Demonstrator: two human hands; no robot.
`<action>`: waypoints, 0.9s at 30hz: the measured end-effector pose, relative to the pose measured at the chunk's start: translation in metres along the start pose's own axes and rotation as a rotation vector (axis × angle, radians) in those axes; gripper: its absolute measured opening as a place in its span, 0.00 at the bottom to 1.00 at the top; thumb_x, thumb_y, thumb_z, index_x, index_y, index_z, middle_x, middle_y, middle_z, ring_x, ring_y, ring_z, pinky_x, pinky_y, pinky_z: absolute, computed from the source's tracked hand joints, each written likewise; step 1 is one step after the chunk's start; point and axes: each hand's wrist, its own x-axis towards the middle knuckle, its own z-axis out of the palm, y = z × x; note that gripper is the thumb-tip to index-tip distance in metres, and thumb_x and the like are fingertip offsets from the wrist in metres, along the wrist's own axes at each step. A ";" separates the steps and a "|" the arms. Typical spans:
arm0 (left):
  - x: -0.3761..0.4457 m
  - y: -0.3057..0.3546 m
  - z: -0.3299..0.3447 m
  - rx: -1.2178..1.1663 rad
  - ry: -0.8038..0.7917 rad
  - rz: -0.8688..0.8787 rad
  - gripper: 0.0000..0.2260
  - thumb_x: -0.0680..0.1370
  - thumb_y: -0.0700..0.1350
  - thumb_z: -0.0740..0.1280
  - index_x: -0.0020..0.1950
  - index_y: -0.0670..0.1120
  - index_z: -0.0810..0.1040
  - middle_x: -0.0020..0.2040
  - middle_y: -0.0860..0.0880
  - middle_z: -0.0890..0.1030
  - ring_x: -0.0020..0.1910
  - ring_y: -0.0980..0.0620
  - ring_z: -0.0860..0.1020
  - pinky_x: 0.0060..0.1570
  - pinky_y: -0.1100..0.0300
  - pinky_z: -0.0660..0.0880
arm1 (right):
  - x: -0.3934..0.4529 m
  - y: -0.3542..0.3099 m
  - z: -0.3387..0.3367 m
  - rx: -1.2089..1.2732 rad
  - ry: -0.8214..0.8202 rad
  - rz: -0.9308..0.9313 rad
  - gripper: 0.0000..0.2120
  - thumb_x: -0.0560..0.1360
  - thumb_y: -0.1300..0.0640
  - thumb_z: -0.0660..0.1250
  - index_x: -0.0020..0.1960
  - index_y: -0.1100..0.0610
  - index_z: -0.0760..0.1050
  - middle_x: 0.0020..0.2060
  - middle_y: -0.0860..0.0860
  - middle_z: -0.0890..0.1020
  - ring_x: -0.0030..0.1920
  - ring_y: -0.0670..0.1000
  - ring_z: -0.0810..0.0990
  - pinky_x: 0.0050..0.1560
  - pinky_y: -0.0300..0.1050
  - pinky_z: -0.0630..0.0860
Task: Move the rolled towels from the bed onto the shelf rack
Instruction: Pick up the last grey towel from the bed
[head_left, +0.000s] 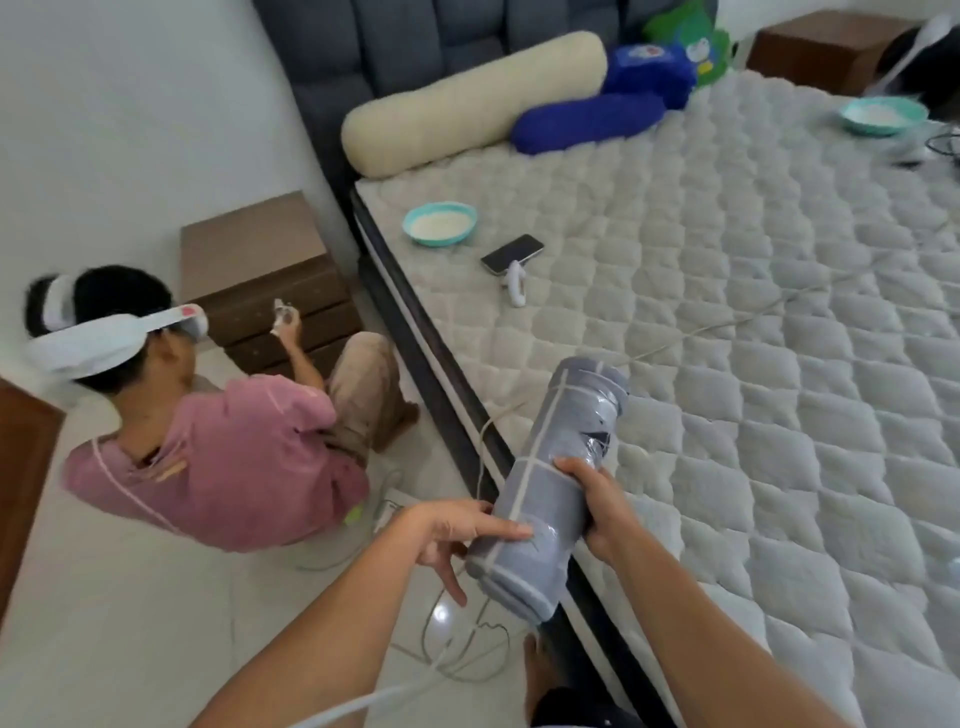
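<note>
A grey rolled towel (556, 478) with pale stripes and clear tape hangs in the air over the near left edge of the bed (753, 364). My right hand (597, 504) grips it around the middle from the right. My left hand (457, 535) touches its lower end from the left, fingers spread, index finger laid on the roll. The shelf rack is out of view.
A person in a pink shirt (218, 457) crouches on the floor left of the bed by a brown nightstand (260, 280). On the mattress lie two teal bowls (439, 223), a phone (511, 253), a cream bolster (467, 98) and blue pillows (587, 122). White cables (457, 644) trail over the floor.
</note>
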 end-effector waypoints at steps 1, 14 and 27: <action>-0.017 -0.023 -0.003 -0.076 0.019 0.037 0.32 0.67 0.55 0.77 0.66 0.50 0.69 0.61 0.48 0.74 0.59 0.41 0.75 0.51 0.35 0.77 | -0.012 0.007 0.017 0.007 -0.057 0.004 0.31 0.61 0.54 0.77 0.62 0.56 0.73 0.54 0.57 0.82 0.54 0.58 0.81 0.46 0.53 0.81; -0.229 -0.370 0.053 -0.843 0.885 0.399 0.25 0.70 0.48 0.76 0.64 0.53 0.72 0.58 0.49 0.81 0.55 0.49 0.81 0.51 0.50 0.80 | -0.234 0.210 0.247 -0.616 -0.813 -0.051 0.27 0.69 0.52 0.73 0.66 0.55 0.72 0.58 0.52 0.81 0.55 0.55 0.80 0.40 0.45 0.77; -0.317 -0.635 0.150 -1.319 1.208 0.131 0.39 0.65 0.57 0.76 0.72 0.59 0.62 0.65 0.49 0.75 0.60 0.44 0.78 0.57 0.45 0.78 | -0.422 0.493 0.360 -1.236 -1.249 0.006 0.37 0.62 0.54 0.78 0.67 0.61 0.67 0.58 0.58 0.78 0.49 0.59 0.78 0.45 0.50 0.75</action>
